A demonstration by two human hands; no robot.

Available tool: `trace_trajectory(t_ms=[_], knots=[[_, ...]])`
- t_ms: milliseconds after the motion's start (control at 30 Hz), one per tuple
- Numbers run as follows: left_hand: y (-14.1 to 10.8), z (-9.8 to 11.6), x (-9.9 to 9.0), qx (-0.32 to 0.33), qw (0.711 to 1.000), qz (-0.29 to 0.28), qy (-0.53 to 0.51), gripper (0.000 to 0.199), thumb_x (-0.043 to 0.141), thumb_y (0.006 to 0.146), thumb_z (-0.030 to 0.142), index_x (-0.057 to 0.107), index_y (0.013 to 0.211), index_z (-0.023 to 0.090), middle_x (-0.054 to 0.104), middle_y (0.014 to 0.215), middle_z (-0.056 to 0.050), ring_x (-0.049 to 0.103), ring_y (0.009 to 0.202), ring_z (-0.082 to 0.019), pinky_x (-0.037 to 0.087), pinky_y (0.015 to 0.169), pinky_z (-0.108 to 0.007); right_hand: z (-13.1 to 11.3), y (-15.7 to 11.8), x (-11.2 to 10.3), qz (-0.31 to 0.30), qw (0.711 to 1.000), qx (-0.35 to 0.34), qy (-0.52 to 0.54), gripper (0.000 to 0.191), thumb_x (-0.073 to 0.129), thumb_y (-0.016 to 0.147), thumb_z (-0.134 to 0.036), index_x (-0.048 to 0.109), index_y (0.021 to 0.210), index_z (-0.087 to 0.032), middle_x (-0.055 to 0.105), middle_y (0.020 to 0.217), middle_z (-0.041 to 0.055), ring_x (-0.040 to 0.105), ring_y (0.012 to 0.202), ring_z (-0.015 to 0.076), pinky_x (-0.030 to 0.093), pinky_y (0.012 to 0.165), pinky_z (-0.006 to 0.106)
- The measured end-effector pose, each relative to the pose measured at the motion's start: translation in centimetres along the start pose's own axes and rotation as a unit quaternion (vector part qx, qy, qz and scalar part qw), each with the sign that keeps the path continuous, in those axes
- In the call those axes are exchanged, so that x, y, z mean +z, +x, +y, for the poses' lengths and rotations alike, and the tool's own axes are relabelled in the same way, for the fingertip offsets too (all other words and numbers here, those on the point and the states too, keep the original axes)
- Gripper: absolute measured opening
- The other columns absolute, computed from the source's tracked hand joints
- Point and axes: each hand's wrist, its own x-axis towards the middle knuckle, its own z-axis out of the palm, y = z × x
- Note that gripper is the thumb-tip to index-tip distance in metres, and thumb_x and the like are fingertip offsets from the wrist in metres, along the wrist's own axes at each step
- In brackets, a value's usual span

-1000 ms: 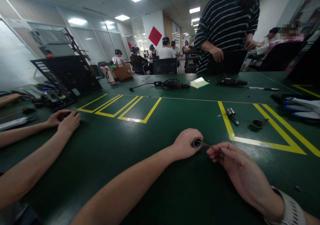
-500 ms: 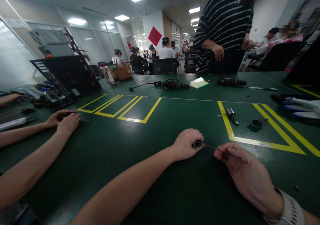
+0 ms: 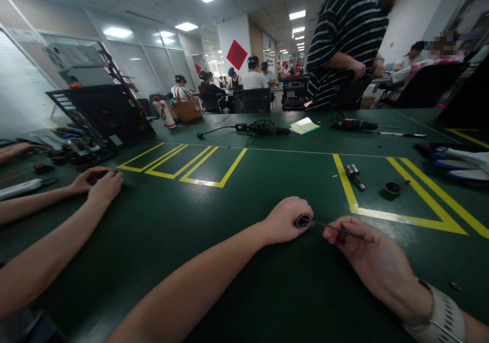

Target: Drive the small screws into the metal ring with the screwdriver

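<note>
Near the middle of the green table (image 3: pixel 214 221), my left hand (image 3: pixel 286 220) is closed around a round metal ring part (image 3: pixel 303 222), its opening turned toward the camera. My right hand (image 3: pixel 367 256), with a light watch band on the wrist, pinches a thin metal rod (image 3: pixel 336 228). The rod's far tip reaches the opening of the ring part; how deep it goes cannot be made out. Beyond my hands, inside a yellow tape outline, lie a metal cylindrical part with a stem (image 3: pixel 355 175) and a small dark cup-shaped part (image 3: pixel 392 188).
A co-worker's hands (image 3: pixel 99 182) work at the left. Farther back are a tangled black cable (image 3: pixel 263 127), an open notepad (image 3: pixel 304 125), a black power tool (image 3: pixel 353 123) and a pen (image 3: pixel 403 135). Blue-and-white items (image 3: pixel 462 165) lie right. A person in stripes (image 3: pixel 347 43) stands behind the table.
My right hand has shifted slightly left with the rod, nearer my left hand. The ring part has moved very little. The standing person has turned and brought both hands together.
</note>
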Motion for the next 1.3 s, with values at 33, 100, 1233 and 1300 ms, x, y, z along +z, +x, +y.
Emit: trace_trajectory(t_ms=[33, 100, 1233, 1300], knots=[[0.0, 0.1, -0.1, 0.004, 1.0, -0.005, 0.007, 0.009, 0.055, 0.082, 0.02, 0.052, 0.074, 0.017, 0.057, 0.076, -0.001, 0.052, 0.075, -0.014, 0.041, 0.076, -0.028, 0.0, 0.0, 0.0, 0.002, 1.0, -0.002, 0.0, 0.013, 0.063, 0.066, -0.027, 0.071, 0.058, -0.02, 0.068, 0.062, 0.0057, 0.059, 0.066, 0.0221, 0.045, 0.067, 0.037], [0.0, 0.5, -0.2, 0.01, 0.999, -0.014, 0.034, 0.008, 0.053, 0.083, 0.017, 0.052, 0.074, 0.017, 0.057, 0.076, -0.001, 0.051, 0.075, -0.014, 0.039, 0.075, -0.028, 0.0, -0.1, 0.0, 0.007, 1.0, -0.008, -0.003, 0.013, 0.063, 0.065, -0.025, 0.071, 0.057, -0.02, 0.067, 0.061, 0.0055, 0.058, 0.065, 0.0218, 0.045, 0.065, 0.036], [-0.2, 0.9, 0.1, -0.064, 0.995, -0.002, 0.083, 0.01, 0.058, 0.078, 0.01, 0.053, 0.084, 0.017, 0.057, 0.085, -0.001, 0.05, 0.081, -0.015, 0.039, 0.074, -0.028, 0.0, -0.2, -0.2, 0.066, 0.997, -0.034, -0.008, 0.015, 0.059, 0.063, -0.026, 0.062, 0.049, -0.02, 0.055, 0.051, 0.0006, 0.047, 0.05, 0.0147, 0.038, 0.05, 0.027], [-0.2, 1.0, 0.0, -0.063, 0.994, -0.003, 0.087, 0.009, 0.057, 0.079, 0.01, 0.053, 0.084, 0.017, 0.057, 0.084, -0.001, 0.05, 0.081, -0.015, 0.039, 0.074, -0.028, 0.0, -0.2, -0.1, 0.068, 0.997, -0.035, -0.009, 0.016, 0.059, 0.064, -0.027, 0.062, 0.05, -0.02, 0.055, 0.052, 0.0009, 0.048, 0.052, 0.0152, 0.039, 0.051, 0.027]])
